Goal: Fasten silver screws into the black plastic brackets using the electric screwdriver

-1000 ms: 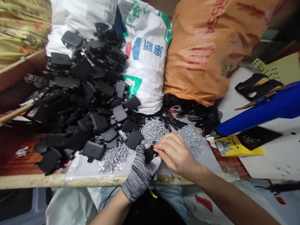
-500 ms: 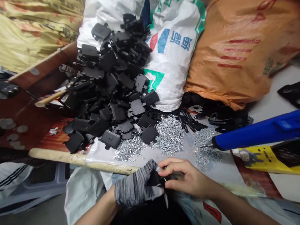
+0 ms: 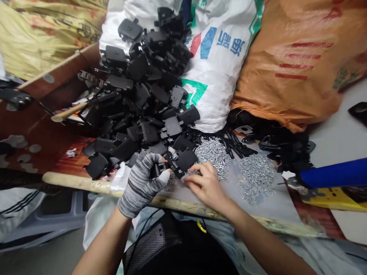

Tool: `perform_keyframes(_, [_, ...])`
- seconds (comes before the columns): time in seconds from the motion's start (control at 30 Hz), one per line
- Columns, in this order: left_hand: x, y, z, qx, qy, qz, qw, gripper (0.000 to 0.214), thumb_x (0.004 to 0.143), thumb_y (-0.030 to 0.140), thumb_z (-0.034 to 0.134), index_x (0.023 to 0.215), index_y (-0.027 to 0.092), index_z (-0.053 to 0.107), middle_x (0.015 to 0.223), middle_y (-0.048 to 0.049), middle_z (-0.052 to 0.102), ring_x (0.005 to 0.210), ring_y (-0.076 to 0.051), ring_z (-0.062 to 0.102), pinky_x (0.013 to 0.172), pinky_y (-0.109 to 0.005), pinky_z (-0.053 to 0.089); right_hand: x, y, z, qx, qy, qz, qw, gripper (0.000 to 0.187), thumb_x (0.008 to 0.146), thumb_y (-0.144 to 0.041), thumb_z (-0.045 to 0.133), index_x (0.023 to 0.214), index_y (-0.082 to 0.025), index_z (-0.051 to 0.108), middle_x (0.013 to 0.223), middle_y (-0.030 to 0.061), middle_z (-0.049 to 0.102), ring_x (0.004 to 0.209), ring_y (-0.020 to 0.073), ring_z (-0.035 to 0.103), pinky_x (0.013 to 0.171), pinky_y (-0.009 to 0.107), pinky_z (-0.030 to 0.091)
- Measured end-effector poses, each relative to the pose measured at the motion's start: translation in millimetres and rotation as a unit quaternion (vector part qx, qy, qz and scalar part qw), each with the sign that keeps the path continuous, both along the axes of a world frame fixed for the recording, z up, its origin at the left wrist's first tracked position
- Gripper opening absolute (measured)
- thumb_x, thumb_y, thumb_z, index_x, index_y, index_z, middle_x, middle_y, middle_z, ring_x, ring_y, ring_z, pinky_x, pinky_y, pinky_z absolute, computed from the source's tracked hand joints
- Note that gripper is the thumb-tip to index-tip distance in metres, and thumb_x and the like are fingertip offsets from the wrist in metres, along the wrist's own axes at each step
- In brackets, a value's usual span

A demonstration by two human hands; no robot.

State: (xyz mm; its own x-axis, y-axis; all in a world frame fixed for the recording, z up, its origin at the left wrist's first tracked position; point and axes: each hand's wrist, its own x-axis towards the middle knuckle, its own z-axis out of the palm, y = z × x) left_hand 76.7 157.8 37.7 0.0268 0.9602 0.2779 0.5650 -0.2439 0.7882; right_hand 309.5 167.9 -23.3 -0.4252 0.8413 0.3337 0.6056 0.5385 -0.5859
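Observation:
My left hand (image 3: 145,183), in a grey striped glove with bare fingertips, is closed around a small black plastic part (image 3: 160,169); the fingers cover much of it. My bare right hand (image 3: 205,185) reaches to the pile of small metal nuts (image 3: 172,181), its fingers bent and somewhat apart. Nothing shows between them, though the fingertips are slightly blurred. Just left of those fingertips lies a narrow dark piece (image 3: 175,166); whether it joins the held part I cannot tell. Black plastic covers (image 3: 139,67) are heaped behind both hands.
Beyond my right hand lie a pile of screws (image 3: 212,154) and a second metal pile (image 3: 257,177). A blue electric screwdriver (image 3: 338,173) juts in from the right. White (image 3: 217,84) and orange (image 3: 289,57) sacks stand behind. A wooden rail (image 3: 83,185) edges the table.
Both hands have moved apart and forward from close to my body to the table's front. The left has carried the black part leftward; the right has come to the nuts.

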Motion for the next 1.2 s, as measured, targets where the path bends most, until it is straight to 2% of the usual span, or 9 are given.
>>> perform_keyframes(0.2, [5.9,10.1,13.3,0.055,0.074,-0.056,0.994,0.026,0.077,0.028,0.074,0.100,0.020,0.065,0.096,-0.0035,0.068,0.089,-0.020,0.065,0.086,-0.032,0.053,-14.6,-5.9,-24.1,0.049,-0.099,0.047,0.993,0.015,0.093,-0.016,0.058,0.096,-0.020,0.072,0.108,0.0120,0.065,0.109,0.0281,0.049,0.087,0.043,0.044])
perform_keyframes(0.37, [19.7,8.0,12.8,-0.013,0.116,-0.163,0.980,0.025,0.077,0.017,0.067,0.101,0.021,0.070,0.100,-0.0058,0.069,0.097,-0.022,0.065,0.093,-0.037,0.053,-2.8,-0.4,16.4,0.099,0.079,-0.087,0.988,0.011,0.094,-0.020,0.057,0.092,-0.023,0.067,0.102,0.0082,0.062,0.106,0.0261,0.050,0.094,0.046,0.045])
perform_keyframes(0.5, [29.6,5.5,10.8,-0.005,0.117,-0.167,0.979,0.025,0.083,0.024,0.069,0.107,0.021,0.071,0.104,-0.0069,0.071,0.097,-0.023,0.067,0.090,-0.035,0.053,2.8,-3.4,48.8,0.138,0.090,-0.029,0.986,0.009,0.090,-0.020,0.062,0.092,-0.026,0.068,0.100,0.0058,0.065,0.105,0.0259,0.055,0.091,0.047,0.050])
perform_keyframes(0.83, [82.5,-1.5,-9.0,-0.090,-0.095,-0.167,0.977,0.019,0.079,0.032,0.074,0.094,0.020,0.069,0.094,-0.0048,0.069,0.087,-0.020,0.064,0.083,-0.033,0.051,42.6,-34.1,70.6,0.122,0.047,-0.110,0.985,0.017,0.090,-0.016,0.066,0.101,-0.029,0.069,0.109,0.0071,0.064,0.110,0.0289,0.056,0.095,0.052,0.050])
perform_keyframes(0.9, [98.3,-3.7,-22.3,-0.173,-0.188,-0.174,0.951,0.020,0.083,0.036,0.069,0.091,0.020,0.063,0.089,-0.0035,0.066,0.081,-0.018,0.061,0.077,-0.032,0.050,73.5,-27.9,77.3,0.248,0.055,-0.226,0.940,0.032,0.086,-0.018,0.072,0.113,-0.033,0.069,0.114,0.0079,0.062,0.110,0.0317,0.057,0.094,0.053,0.050])
perform_keyframes(1.0, [115.8,-5.4,-45.1,-0.298,-0.310,-0.183,0.884,0.034,0.082,0.045,0.070,0.096,0.020,0.053,0.083,-0.0003,0.062,0.071,-0.015,0.057,0.069,-0.030,0.048,126.7,-1.7,85.5,0.461,0.170,-0.450,0.746,0.065,0.074,-0.017,0.084,0.133,-0.031,0.059,0.128,0.0103,0.057,0.118,0.0353,0.054,0.095,0.051,0.048])
perform_keyframes(1.03, [119.7,-5.4,-51.6,-0.315,-0.320,-0.184,0.875,0.039,0.079,0.047,0.073,0.096,0.020,0.051,0.083,-0.0001,0.062,0.072,-0.015,0.057,0.070,-0.030,0.048,139.5,9.1,86.4,0.429,0.219,-0.471,0.739,0.067,0.072,-0.020,0.086,0.132,-0.030,0.058,0.130,0.0105,0.056,0.119,0.0341,0.055,0.092,0.048,0.050])
perform_keyframes(1.13, [127.9,-5.0,-63.8,-0.309,-0.300,-0.154,0.889,0.045,0.074,0.048,0.078,0.096,0.018,0.052,0.089,-0.0025,0.063,0.083,-0.018,0.059,0.081,-0.033,0.048,143.7,34.5,82.9,0.136,0.405,-0.366,0.827,0.051,0.073,-0.031,0.085,0.116,-0.023,0.059,0.098,0.0054,0.068,0.084,0.0228,0.069,0.081,0.044,0.055])
perform_keyframes(1.2, [132.4,-5.1,-66.2,-0.307,-0.281,-0.113,0.902,0.045,0.075,0.050,0.077,0.096,0.018,0.054,0.090,-0.0032,0.064,0.085,-0.019,0.059,0.082,-0.035,0.048,118.5,38.3,78.3,0.022,0.478,-0.295,0.827,0.051,0.073,-0.030,0.084,0.116,-0.022,0.058,0.086,-0.0002,0.069,0.071,0.0178,0.069,0.081,0.043,0.057])
